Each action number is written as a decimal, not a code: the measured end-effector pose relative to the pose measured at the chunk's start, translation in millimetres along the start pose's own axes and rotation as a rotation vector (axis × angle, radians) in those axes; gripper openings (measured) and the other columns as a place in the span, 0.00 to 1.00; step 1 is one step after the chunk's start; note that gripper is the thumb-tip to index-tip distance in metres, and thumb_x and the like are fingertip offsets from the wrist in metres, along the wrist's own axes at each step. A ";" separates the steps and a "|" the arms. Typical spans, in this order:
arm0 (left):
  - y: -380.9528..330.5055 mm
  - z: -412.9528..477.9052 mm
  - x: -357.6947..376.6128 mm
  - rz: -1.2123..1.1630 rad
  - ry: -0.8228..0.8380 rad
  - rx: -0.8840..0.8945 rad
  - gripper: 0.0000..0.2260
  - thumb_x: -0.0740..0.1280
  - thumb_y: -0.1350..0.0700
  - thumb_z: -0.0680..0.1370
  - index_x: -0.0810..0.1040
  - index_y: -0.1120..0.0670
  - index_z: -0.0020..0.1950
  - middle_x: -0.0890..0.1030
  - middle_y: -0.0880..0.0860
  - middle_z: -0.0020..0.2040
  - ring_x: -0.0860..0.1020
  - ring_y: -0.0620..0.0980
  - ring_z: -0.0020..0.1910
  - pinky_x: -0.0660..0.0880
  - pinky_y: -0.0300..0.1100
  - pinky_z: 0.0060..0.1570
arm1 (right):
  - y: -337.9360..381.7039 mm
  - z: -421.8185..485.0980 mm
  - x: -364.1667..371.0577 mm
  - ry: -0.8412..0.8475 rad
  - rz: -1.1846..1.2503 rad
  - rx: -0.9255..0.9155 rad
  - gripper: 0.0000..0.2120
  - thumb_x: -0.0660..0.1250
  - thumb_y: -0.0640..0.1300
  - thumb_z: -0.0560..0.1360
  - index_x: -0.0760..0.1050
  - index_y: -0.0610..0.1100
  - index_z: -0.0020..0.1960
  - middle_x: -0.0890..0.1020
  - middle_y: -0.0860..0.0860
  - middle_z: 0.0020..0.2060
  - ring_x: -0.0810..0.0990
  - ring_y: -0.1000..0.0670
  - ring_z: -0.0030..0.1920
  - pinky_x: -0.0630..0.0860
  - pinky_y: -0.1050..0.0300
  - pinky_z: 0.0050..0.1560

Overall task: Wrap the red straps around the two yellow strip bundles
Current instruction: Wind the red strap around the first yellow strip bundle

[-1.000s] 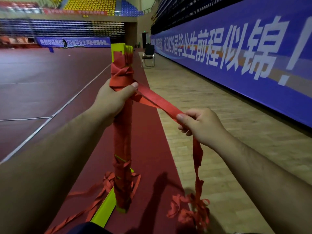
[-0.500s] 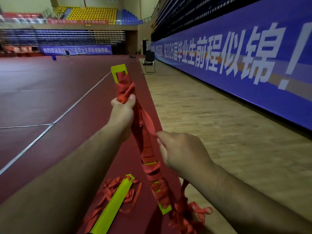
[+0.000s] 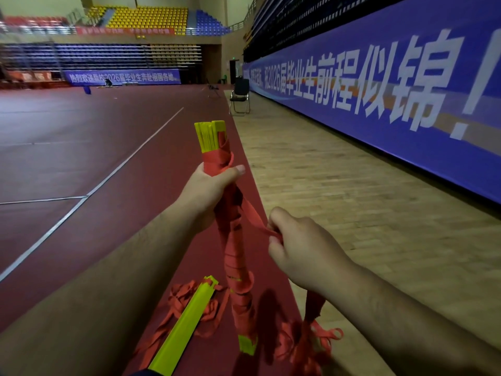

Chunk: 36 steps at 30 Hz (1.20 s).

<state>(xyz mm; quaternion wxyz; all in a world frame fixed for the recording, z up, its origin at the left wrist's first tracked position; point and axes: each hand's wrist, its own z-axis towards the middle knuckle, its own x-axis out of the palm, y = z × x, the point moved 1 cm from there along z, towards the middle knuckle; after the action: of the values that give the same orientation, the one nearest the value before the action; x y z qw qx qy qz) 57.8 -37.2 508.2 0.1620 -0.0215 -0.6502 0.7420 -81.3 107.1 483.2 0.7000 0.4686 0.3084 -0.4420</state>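
Sports hall, red mat (image 3: 108, 164) beside a wooden floor (image 3: 366, 218): a person winds a strap round the first of two yellow bundles.

Wrapping of this bundle (image 3: 236, 257) looks well along, with red turns covering it nearly end to end. The left hand (image 3: 208, 191) grips it, near upright, just under its bare yellow top, thumb clamped across the wrap. The right hand (image 3: 303, 245), just right of the bundle at mid-height, pinches the strap (image 3: 252, 217) in curled fingers; the strap runs taut up to the bundle, its slack dropping to a heap (image 3: 321, 339) at the bundle's lower right. The second bundle (image 3: 184, 324) lies unwrapped at its lower left, on loose straps (image 3: 177, 297). The next move likely calls for carrying the strap behind the bundle under tension, then laying the turn flat.
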 end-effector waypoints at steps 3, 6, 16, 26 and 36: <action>2.9 -8.4 7.7 -0.085 -0.003 -0.049 0.06 0.71 0.54 0.77 0.74 0.53 0.47 0.72 0.52 0.31 0.74 0.49 0.27 0.73 0.41 0.30 | 3.0 -1.7 4.0 -0.066 0.042 -0.031 0.06 0.62 0.51 0.80 0.71 0.49 0.52 0.78 0.51 0.35 0.78 0.46 0.37 0.74 0.50 0.37; 12.6 -11.4 8.2 -0.113 -0.075 -0.034 0.06 0.71 0.55 0.77 0.76 0.53 0.49 0.74 0.53 0.33 0.75 0.50 0.28 0.74 0.41 0.29 | -1.9 -4.7 8.2 -0.049 0.058 -0.043 0.08 0.61 0.53 0.81 0.73 0.48 0.52 0.75 0.53 0.32 0.76 0.47 0.35 0.71 0.51 0.36; 86.4 -5.0 9.2 -0.190 -0.245 -0.007 0.21 0.74 0.38 0.70 0.72 0.52 0.48 0.71 0.50 0.33 0.71 0.50 0.32 0.70 0.44 0.35 | -24.7 -29.1 59.0 0.041 -0.090 -0.160 0.14 0.52 0.57 0.78 0.69 0.48 0.51 0.81 0.48 0.38 0.80 0.39 0.39 0.75 0.45 0.36; 176.7 -0.6 2.1 -0.324 0.119 -0.240 0.15 0.71 0.62 0.73 0.74 0.60 0.58 0.83 0.55 0.44 0.82 0.51 0.43 0.80 0.45 0.43 | -68.1 -43.1 115.3 0.090 -0.096 -0.096 0.08 0.62 0.53 0.76 0.73 0.48 0.47 0.76 0.53 0.29 0.76 0.49 0.27 0.74 0.53 0.26; 218.8 27.7 -1.1 0.293 -0.061 -0.066 0.30 0.78 0.42 0.59 0.72 0.50 0.54 0.78 0.46 0.44 0.77 0.43 0.39 0.76 0.44 0.45 | -120.2 -41.4 144.1 0.198 0.090 0.084 0.08 0.56 0.53 0.78 0.73 0.56 0.51 0.71 0.64 0.31 0.72 0.59 0.31 0.62 0.71 0.31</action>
<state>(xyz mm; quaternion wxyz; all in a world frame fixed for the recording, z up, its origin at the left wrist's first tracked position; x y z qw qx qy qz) 5.7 -86.4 299.6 0.0312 -0.0990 -0.6687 0.7362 -130.7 77.6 299.9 0.6648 0.5523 0.3360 -0.3743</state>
